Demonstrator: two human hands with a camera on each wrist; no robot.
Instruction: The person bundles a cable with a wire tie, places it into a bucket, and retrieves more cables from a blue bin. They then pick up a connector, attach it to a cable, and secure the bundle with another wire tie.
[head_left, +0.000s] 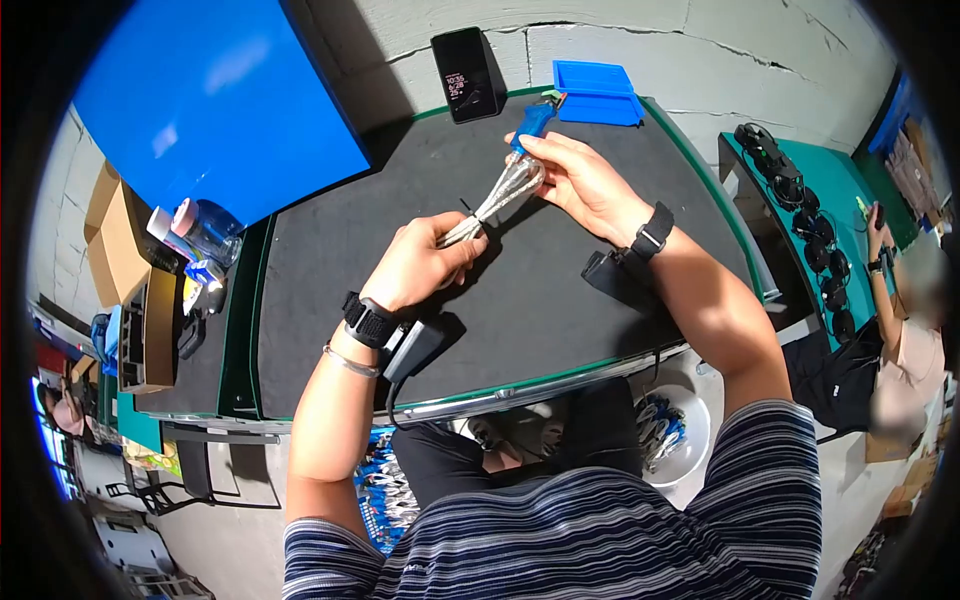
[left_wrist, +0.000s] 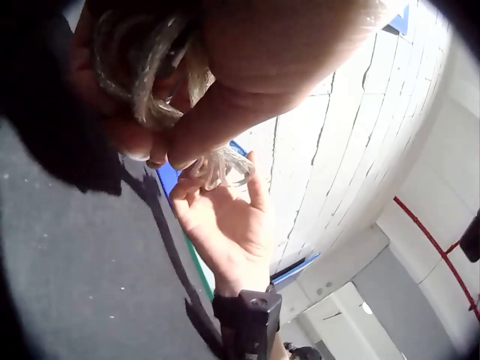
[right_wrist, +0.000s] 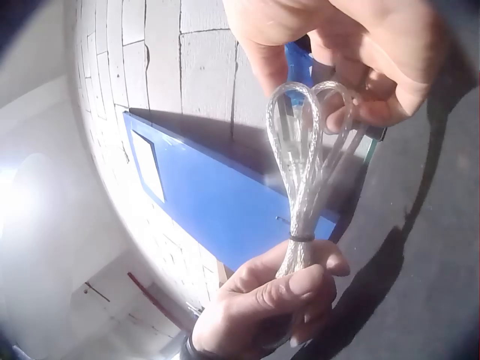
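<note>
A coiled cable [head_left: 493,205] with a clear, silvery braided jacket stretches between my two hands above the dark mat [head_left: 350,215]. My left hand [head_left: 415,262] grips the lower end of the coil, just below a black tie [right_wrist: 301,238] that cinches it. At the upper end, my right hand [head_left: 592,188] pinches the blue connector [head_left: 532,124] between thumb and fingers, its tip pointing toward the back of the table. Beside that hand, the loops [right_wrist: 294,142] of the coil stand spread in the right wrist view. The left wrist view has the left palm hiding part of the coil.
A blue bin [head_left: 598,95] and a phone [head_left: 466,75] stand at the back edge. To the left are a large blue panel [head_left: 220,110], a bottle [head_left: 215,235] and a cardboard box [head_left: 150,330]. A white bucket [head_left: 695,440] holding cables sits below, and another person [head_left: 910,370] is at right.
</note>
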